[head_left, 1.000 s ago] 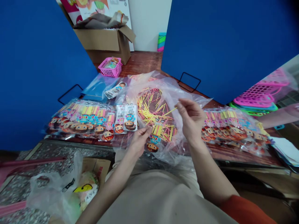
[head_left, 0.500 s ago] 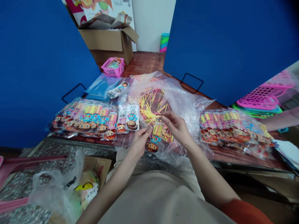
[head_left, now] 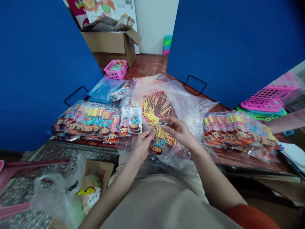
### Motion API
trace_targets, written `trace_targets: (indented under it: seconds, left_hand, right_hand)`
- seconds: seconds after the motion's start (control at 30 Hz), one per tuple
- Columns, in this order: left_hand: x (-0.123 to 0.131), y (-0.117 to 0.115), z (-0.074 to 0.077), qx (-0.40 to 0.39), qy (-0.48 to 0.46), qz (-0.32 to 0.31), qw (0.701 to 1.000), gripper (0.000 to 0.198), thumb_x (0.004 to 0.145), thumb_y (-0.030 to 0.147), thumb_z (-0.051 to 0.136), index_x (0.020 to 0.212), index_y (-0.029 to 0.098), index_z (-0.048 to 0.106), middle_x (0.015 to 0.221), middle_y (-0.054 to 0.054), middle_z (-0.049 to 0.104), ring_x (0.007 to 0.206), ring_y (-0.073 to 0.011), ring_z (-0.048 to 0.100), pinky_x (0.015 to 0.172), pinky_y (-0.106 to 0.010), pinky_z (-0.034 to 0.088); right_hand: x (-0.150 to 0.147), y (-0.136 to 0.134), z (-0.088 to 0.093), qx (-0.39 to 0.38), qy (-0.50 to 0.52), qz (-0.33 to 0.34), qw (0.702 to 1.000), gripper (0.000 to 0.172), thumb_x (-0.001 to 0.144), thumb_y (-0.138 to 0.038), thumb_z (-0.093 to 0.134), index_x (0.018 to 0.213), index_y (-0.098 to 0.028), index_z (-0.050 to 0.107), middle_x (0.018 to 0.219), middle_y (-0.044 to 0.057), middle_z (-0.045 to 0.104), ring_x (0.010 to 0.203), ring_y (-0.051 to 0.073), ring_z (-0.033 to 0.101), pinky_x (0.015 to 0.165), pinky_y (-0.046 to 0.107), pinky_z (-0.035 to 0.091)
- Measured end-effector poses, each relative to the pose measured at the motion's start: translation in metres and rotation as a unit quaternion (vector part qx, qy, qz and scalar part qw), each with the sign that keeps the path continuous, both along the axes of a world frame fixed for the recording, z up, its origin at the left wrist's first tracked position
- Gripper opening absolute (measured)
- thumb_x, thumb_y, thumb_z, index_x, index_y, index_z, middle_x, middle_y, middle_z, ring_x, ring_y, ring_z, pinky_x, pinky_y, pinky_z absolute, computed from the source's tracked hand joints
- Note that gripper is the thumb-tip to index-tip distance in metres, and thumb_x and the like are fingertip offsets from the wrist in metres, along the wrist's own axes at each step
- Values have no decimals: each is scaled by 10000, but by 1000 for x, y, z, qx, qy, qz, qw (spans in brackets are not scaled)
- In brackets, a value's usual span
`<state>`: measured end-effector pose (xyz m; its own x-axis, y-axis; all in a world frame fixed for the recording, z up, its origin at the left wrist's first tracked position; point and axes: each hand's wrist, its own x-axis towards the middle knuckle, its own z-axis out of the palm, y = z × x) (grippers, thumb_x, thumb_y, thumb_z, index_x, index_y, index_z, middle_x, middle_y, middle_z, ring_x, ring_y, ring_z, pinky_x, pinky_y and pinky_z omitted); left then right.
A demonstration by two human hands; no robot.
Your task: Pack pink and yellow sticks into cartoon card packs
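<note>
Between my hands hangs a small printed packet (head_left: 158, 144) with a cartoon face at its lower end and yellow sticks inside. My left hand (head_left: 143, 143) pinches the packet's upper left edge. Fingers of my right hand (head_left: 177, 131) close at the packet's top right; they hide part of it. Behind the packet, loose yellow and pink sticks (head_left: 154, 106) lie in a large clear plastic bag (head_left: 188, 98) spread on the table. Just left of them are flat printed packets (head_left: 135, 121) without visible sticks.
Filled packets lie in rows at left (head_left: 90, 122) and right (head_left: 228, 127). A pink basket (head_left: 116, 70) stands behind, near a cardboard box (head_left: 107, 43). Blue panels (head_left: 226, 47) flank the table. Another person's arm (head_left: 288, 122) reaches in at right.
My right hand has moved slightly left and down, nearer to my left hand, at the packet's top. The packet stays in my left hand.
</note>
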<state>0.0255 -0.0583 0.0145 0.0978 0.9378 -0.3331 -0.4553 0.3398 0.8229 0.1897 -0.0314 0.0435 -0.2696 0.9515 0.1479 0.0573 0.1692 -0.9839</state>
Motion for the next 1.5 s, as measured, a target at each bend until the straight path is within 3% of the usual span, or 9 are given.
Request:
trace_targets:
  seconds: [0.37, 0.5, 0.67, 0.87, 1.0, 1.13, 1.27, 1.37, 1.5]
  left_hand:
    - [1, 1, -3, 7, 14, 1, 1000, 365, 582, 450, 853, 758, 145, 755, 754, -41, 717, 656, -130, 579, 652, -254, 470]
    - [-1, 1, -5, 9, 32, 8, 999, 366, 576, 455, 851, 747, 146, 753, 714, -30, 707, 641, -133, 582, 643, -256, 466]
    - [0, -2, -9, 2, 44, 6, 999, 375, 564, 472, 850, 706, 142, 742, 601, -3, 659, 557, -114, 536, 584, -241, 444]
    - [-5, -3, 3, 2, 44, 32, 999, 436, 580, 531, 824, 771, 145, 758, 676, -24, 683, 591, -127, 554, 588, -247, 456]
    - [-55, 15, 26, 87, 133, 110, 981, 407, 636, 551, 774, 729, 155, 744, 635, -6, 639, 585, -119, 538, 585, -232, 430]
    - [-144, 44, 57, 169, 366, 244, 882, 306, 713, 463, 711, 746, 160, 737, 663, -9, 654, 629, -150, 564, 623, -247, 422]
    - [-211, 71, 67, 112, 663, 285, 683, 292, 838, 349, 551, 890, 135, 743, 827, -122, 717, 847, -281, 639, 775, -350, 446]
    - [-225, 84, 55, 43, 785, 243, 568, 336, 858, 268, 500, 1085, 127, 702, 1081, -216, 679, 1073, -359, 577, 891, -439, 427]
    - [-219, 85, 43, 34, 832, 218, 510, 421, 880, 255, 452, 1237, 107, 618, 1228, -244, 578, 1185, -388, 471, 956, -484, 396]
  right_hand:
    - [2, 1, -5, 51, -66, -33, 996, 301, 834, -432, 681, 1033, -206, 684, 977, 45, 719, 855, 171, 671, 778, 298, 526]
    - [7, 1, 1, 104, -161, 10, 981, 274, 859, -429, 652, 1008, -202, 694, 989, 56, 727, 919, 199, 665, 829, 326, 505]
    - [12, 6, 10, 94, -234, 98, 963, 296, 866, -460, 628, 838, -172, 689, 785, 25, 698, 730, 163, 625, 661, 275, 465]
    - [5, 9, 3, 33, -54, -37, 997, 325, 846, -466, 654, 1031, -198, 667, 801, 21, 710, 694, 153, 649, 620, 271, 514]
    - [1, 7, -11, -26, 22, -58, 998, 394, 789, -464, 723, 1087, -216, 655, 847, 47, 733, 712, 177, 689, 651, 305, 567]
    - [-5, 8, -27, -45, 5, -31, 998, 376, 760, -511, 729, 980, -209, 680, 809, 59, 736, 686, 194, 694, 632, 320, 577]
    - [-26, 24, -38, 7, -84, 9, 996, 345, 829, -492, 648, 978, -184, 680, 767, 44, 715, 676, 190, 670, 608, 309, 537]
    - [-53, 53, -38, 85, -186, 4, 979, 261, 873, -399, 590, 940, -169, 694, 771, 49, 712, 661, 183, 637, 634, 312, 499]
    - [-93, 100, -31, 172, -315, -21, 933, 174, 883, -230, 559, 924, -174, 719, 908, 83, 715, 798, 199, 650, 758, 319, 481]
